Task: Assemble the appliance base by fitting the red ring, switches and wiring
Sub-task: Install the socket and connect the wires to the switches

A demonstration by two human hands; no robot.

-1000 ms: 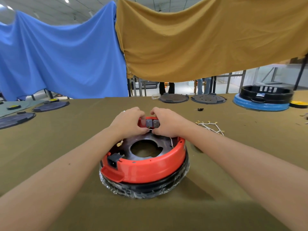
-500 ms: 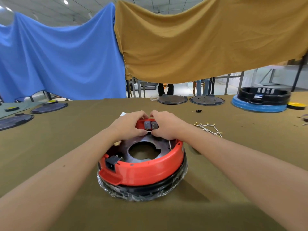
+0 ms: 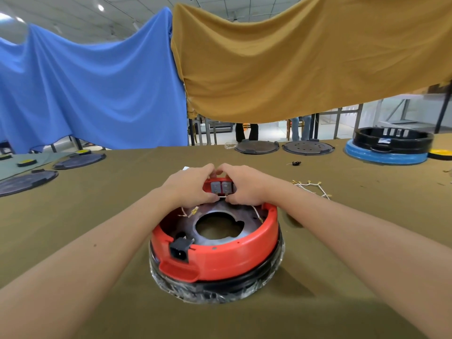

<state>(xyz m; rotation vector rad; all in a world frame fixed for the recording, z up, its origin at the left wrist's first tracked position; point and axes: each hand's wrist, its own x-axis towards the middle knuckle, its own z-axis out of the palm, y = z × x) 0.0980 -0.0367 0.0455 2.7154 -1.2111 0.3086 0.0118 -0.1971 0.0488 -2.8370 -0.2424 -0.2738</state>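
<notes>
Gripping far rim of red ring (image 3: 220, 255) with both hands, same spot as a second ago; thumbs now pinching a white wire (image 3: 222, 196) under the switches (image 3: 221, 187).
Left hand (image 3: 193, 185) and right hand (image 3: 244, 184) curled round the rim, fingertips meeting on top. Ring seated on black base (image 3: 244, 285), centre of olive table (image 3: 97, 216). Counted: two grey switches, one power socket (image 3: 180, 250), one loose wire bundle (image 3: 310, 188) at right, four dark discs (image 3: 256, 146) beyond.

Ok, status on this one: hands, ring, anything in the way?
Left hand and right hand both gripping the switches at the ring's far rim. Ring seated on the base. Loose wires lie apart, right.
</notes>
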